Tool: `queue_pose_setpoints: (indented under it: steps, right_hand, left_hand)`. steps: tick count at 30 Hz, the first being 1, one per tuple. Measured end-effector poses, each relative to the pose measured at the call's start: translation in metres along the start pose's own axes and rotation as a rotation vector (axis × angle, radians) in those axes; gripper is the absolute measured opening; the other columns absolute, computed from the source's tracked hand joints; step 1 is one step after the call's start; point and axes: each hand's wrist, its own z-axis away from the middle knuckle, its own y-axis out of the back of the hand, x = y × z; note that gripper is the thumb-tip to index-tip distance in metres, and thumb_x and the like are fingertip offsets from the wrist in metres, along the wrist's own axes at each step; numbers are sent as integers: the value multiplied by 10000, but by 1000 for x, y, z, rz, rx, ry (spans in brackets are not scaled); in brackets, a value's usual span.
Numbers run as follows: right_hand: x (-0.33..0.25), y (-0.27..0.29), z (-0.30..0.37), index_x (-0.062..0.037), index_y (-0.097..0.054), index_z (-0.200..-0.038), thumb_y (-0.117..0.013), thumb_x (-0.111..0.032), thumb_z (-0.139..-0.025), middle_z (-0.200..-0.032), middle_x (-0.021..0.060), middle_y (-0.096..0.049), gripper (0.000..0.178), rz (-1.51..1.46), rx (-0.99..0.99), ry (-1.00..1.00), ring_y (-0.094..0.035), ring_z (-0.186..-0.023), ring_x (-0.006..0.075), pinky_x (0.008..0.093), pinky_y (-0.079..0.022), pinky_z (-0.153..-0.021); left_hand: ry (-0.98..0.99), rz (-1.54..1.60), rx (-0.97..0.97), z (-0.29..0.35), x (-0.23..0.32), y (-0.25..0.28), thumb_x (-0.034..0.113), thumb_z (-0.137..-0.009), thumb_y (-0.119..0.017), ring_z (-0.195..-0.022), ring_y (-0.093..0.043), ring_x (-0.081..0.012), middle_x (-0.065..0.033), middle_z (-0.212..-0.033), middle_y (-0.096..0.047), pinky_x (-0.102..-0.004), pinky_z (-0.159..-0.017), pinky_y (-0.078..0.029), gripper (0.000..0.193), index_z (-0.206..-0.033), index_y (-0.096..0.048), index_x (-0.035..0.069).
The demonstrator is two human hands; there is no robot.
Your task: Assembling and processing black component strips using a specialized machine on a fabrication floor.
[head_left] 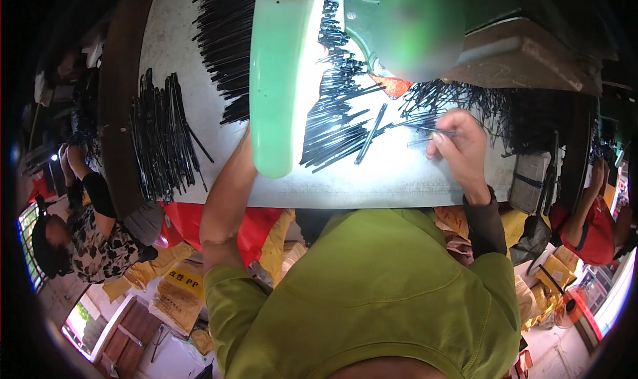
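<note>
Some blk strips (pixel 447 132) in R hand (pixel 463 143), qty unclear

The strips (pixel 229 50) look like glossy black plastic, the green lamp (pixel 278 80) smooth plastic, the desk (pixel 399 187) smooth, the shirt (pixel 389 272) soft matt cloth.

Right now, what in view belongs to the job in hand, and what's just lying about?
Likely in the job:
right hand, holding thin dark strips
black strips piled on the pale table
green lamp, mostly hiding the left hand

Probably lying about:
brown sack with a yellow band
grey box by the table's right side
</note>
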Motion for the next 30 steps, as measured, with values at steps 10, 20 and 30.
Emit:
queue_pose_setpoints:
  steps: [10, 20, 30]
  right_hand:
    - [-19, 0, 23, -30, -580, -850, -652, -40, -783, -735, 80, -524, 99, 1137, -366, 403, -531, -590, 269, 349, -438, -520]
    - [4, -52, -29, 3, -553, -918, -550, -2, -888, -678, -5, -552, 31, 166, 22, 2, -494, -548, 5, 177, -384, -465]
    - [4, -54, -38, -12, -543, -972, -545, -27, -907, -690, 14, -558, 67, 103, -23, -39, -501, -484, 28, 185, -408, -417]
  left_hand:
    - [-89, -51, -43, 8, 18, 4, -39, -739, -694, -565, -589, -218, -103, -737, -620, -274, -506, -469, 204, -919, -631, 35]
    - [106, 257, 5, 12, 40, -41, -24, -797, -649, -580, -596, -285, -152, -713, -610, -320, -525, -466, 130, -925, -633, -7]
    - [141, 261, -10, 11, 44, -46, -34, -777, -630, -570, -585, -294, -143, -686, -588, -347, -523, -463, 144, -914, -626, 8]
